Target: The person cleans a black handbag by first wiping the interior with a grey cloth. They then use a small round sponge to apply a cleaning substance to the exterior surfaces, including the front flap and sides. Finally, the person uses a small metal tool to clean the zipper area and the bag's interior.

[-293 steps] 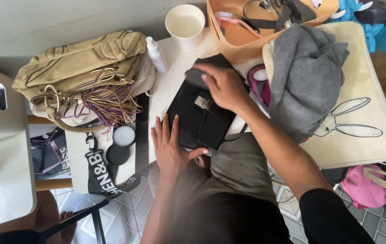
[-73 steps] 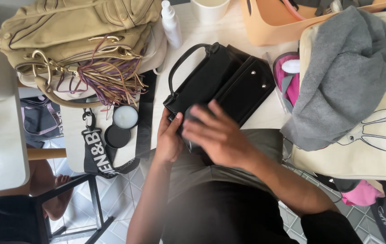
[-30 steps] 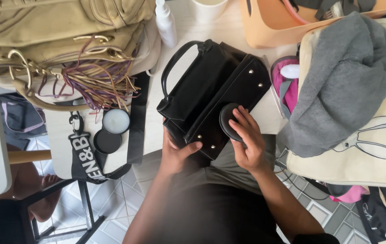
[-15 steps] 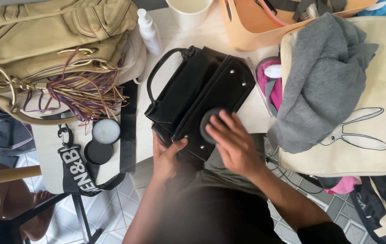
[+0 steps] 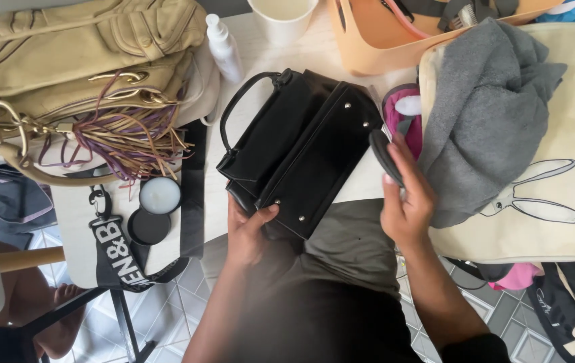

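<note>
Clutter fills the table's left side: a tan leather bag [image 5: 79,60] with a gold and purple tassel, and below it an open round tin [image 5: 160,195] with its dark lid [image 5: 149,226] lying just beside it, next to a black printed strap [image 5: 118,252]. A small white spray bottle [image 5: 223,47] and a paper cup [image 5: 282,15] stand further back. In the middle lies the black handbag [image 5: 301,144], tipped so its studded base faces up, handle toward the bottle. The left hand [image 5: 247,232] grips its near corner, thumb pressed on the base, fingers curled underneath. The right hand [image 5: 405,195] is off the bag, just beside its right end, loosely closed around a flat dark round object [image 5: 383,156], possibly a compact. So the round piece looks to be out of the bag, and not yet set down anywhere. Right of that sit a pink pouch [image 5: 402,117], a grey garment [image 5: 479,114] and a cream rabbit-print tote [image 5: 556,195].
</note>
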